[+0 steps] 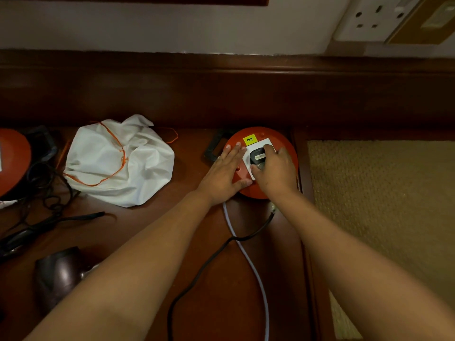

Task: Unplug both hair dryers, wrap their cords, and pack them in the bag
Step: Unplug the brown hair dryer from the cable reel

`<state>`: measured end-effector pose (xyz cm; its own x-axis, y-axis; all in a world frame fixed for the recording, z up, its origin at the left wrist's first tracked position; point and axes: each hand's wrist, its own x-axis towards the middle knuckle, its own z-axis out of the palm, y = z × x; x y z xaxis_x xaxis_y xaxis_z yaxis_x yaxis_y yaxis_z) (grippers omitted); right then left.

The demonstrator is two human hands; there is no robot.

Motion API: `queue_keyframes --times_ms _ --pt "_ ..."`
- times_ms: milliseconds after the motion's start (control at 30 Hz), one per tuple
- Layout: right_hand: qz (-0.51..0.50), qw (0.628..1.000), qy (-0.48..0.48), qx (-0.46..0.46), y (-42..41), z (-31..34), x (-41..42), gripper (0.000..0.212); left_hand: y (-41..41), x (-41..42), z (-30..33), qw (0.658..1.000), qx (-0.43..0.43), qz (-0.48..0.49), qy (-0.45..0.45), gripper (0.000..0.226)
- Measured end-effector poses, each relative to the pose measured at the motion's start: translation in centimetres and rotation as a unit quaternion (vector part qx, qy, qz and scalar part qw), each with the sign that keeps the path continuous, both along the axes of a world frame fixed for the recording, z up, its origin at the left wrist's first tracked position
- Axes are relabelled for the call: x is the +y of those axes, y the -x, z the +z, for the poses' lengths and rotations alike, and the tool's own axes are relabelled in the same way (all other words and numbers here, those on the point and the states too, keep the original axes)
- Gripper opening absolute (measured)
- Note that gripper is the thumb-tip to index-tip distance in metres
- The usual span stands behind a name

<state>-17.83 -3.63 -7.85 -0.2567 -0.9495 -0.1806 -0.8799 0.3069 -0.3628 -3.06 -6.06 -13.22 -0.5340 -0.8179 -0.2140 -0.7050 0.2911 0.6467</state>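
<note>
The dark hair dryer (57,274) at lower left is half hidden behind the left forearm, and a second orange reel (12,161) is cut off by the left edge, with a tangle of black cords (44,188) beside it that is hard to sort out (no second dryer can be made out there). On the dark wooden surface (152,230) the left hand (225,172) lies flat, fingers spread, on the orange cable reel (285,153), its grip open. The right hand (275,169) has its grip closed around the black plug (257,156) seated in the reel's white socket plate (264,143), thumb and fingers on either side. A black cord (209,262) and a pale cable (251,264) trail toward the viewer. The white drawstring bag (118,161) sits crumpled left of the reel, apart from it
</note>
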Motion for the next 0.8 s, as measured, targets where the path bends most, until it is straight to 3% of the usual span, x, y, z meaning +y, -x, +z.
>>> queue_keyframes --times_ms 533,800 --pt "-0.011 1.000 0.009 -0.026 0.0 0.0 -0.1 0.052 0.0 0.0 0.1 1.000 0.001 -0.001 -0.001 0.086" --pt "-0.025 0.988 0.108 -0.109 0.8 1.5 0.9 0.046 0.0 -0.1 0.2 1.000 -0.006 -0.004 -0.003 0.088"
